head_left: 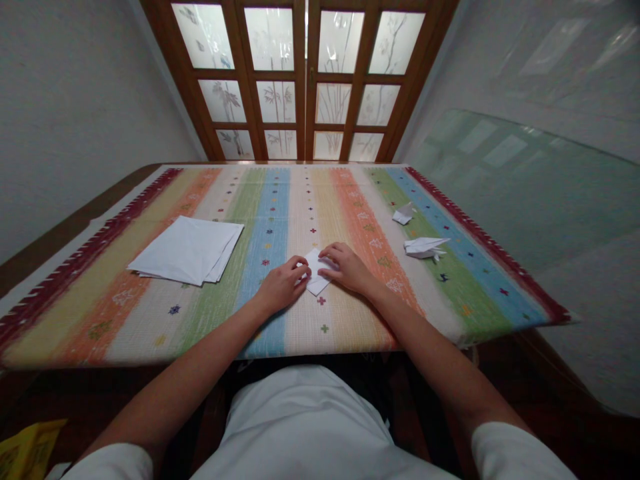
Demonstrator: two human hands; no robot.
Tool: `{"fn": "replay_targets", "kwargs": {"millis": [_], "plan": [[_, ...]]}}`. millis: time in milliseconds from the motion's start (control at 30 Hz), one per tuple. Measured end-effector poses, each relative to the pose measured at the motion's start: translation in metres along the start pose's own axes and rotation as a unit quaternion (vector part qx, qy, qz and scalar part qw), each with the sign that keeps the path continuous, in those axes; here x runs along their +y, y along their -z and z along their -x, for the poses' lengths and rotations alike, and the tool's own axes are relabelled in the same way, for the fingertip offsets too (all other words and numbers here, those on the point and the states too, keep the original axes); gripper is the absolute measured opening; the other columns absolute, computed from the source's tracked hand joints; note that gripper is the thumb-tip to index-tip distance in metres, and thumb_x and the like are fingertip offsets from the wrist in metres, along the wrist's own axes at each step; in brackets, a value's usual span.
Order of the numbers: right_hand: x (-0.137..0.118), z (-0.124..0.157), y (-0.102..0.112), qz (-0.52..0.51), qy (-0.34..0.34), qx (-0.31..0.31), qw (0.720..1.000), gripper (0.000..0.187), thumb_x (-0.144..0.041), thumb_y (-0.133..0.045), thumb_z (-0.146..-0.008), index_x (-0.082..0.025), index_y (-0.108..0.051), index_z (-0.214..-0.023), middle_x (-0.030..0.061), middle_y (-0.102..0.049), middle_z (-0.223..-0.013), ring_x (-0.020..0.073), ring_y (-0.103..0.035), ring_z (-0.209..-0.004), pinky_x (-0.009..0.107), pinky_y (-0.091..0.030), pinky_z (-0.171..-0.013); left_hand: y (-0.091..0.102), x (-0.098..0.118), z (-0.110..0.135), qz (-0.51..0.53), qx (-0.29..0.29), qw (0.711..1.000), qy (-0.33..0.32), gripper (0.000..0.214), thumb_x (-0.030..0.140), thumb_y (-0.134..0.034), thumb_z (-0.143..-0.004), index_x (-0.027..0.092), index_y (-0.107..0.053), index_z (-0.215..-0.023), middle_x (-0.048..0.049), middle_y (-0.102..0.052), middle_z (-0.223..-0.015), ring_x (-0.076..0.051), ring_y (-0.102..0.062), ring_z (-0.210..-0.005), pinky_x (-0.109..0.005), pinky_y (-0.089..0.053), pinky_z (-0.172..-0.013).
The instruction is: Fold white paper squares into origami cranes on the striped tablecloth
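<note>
Left hand: the left hand (283, 285) rests on the tabletop, its fingers curled over the near left part of the small white paper (316, 280).

Right hand: the right hand (346, 268) lies just beside the paper on the other side, its fingertips (325, 252) on the paper's upper right part.

Grip: the fingers of each hand sit close together and the two hands nearly meet over the paper. I cannot tell whether they pinch it or only press it flat.

Paper's place: on the striped tablecloth (150, 327), between the hands, near the front edge, and tilted.

Done so far: two folded paper figures lie apart on the right side of the cloth, a small one (404, 215) and a longer one with pointed parts (425, 247).

Left over: a stack of white paper sheets (187, 250) lies on the left side of the cloth, well apart from the hands.

Rest: a wooden door with frosted glass panes (305, 80) stands past the far table edge, and a yellow bag (30, 450) shows at the lower left.
</note>
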State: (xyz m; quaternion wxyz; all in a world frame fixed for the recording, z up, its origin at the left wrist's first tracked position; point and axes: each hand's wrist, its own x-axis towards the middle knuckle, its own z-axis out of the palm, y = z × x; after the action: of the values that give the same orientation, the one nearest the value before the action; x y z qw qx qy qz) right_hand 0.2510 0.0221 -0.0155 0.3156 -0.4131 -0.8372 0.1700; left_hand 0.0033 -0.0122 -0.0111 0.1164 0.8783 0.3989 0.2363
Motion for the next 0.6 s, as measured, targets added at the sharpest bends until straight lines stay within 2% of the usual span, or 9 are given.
{"fn": "replay_targets", "kwargs": {"millis": [67, 200, 400, 533, 600], "plan": [[0.0019, 0.0, -0.0023, 0.019, -0.015, 0.002, 1.0, 0.02, -0.021, -0.082, -0.091, -0.021, -0.075, -0.109, 0.0115, -0.074, -0.115, 0.0275, -0.067, -0.113, 0.043, -0.052, -0.101, -0.0009, -0.0012, -0.0004, -0.016, -0.007, 1.0, -0.011, 0.015, 0.021, -0.057, -0.104, 0.02, -0.072, -0.103, -0.0106, -0.071, -0.123, -0.02, -0.073, -0.093, -0.035, -0.058, -0.086], [0.003, 0.0003, -0.0033, 0.006, -0.027, -0.007, 1.0, 0.016, -0.016, -0.077, -0.093, -0.02, -0.075, -0.108, 0.011, -0.073, -0.114, 0.0253, -0.068, -0.108, 0.041, -0.053, -0.099, -0.0022, -0.0021, -0.0025, -0.015, -0.009, 1.0, -0.005, 0.016, 0.024, -0.059, -0.105, 0.019, -0.074, -0.102, -0.011, -0.075, -0.114, -0.025, -0.072, -0.103, -0.041, -0.058, -0.097], [0.0007, -0.0009, -0.0024, -0.049, -0.032, 0.018, 0.998, 0.016, -0.011, -0.072, -0.091, -0.02, -0.076, -0.104, 0.0082, -0.073, -0.111, 0.0201, -0.069, -0.093, 0.034, -0.054, -0.088, -0.0012, -0.0008, -0.0083, -0.038, -0.027, 0.999, 0.019, 0.015, 0.027, -0.063, -0.103, 0.018, -0.075, -0.101, -0.0117, -0.076, -0.112, -0.029, -0.069, -0.107, -0.046, -0.055, -0.097], [-0.0009, -0.0018, -0.0042, -0.078, -0.048, 0.031, 0.995, 0.03, -0.008, -0.071, -0.088, -0.019, -0.074, -0.115, 0.0064, -0.076, -0.103, 0.0194, -0.069, -0.087, 0.033, -0.054, -0.083, -0.0011, -0.0011, -0.0095, -0.035, -0.025, 0.999, 0.027, 0.014, 0.026, -0.061, -0.103, 0.019, -0.073, -0.102, -0.0112, -0.075, -0.107, -0.029, -0.068, -0.106, -0.046, -0.054, -0.097], [-0.002, -0.0019, -0.0038, -0.084, -0.045, 0.019, 0.995, 0.028, -0.009, -0.071, -0.089, -0.019, -0.075, -0.114, 0.0059, -0.076, -0.099, 0.0194, -0.069, -0.085, 0.032, -0.054, -0.082, -0.0018, -0.0012, -0.0086, -0.019, -0.014, 0.999, 0.032, 0.012, 0.025, -0.061, -0.103, 0.02, -0.071, -0.105, -0.0105, -0.073, -0.109, -0.027, -0.068, -0.104, -0.046, -0.055, -0.097]]}}
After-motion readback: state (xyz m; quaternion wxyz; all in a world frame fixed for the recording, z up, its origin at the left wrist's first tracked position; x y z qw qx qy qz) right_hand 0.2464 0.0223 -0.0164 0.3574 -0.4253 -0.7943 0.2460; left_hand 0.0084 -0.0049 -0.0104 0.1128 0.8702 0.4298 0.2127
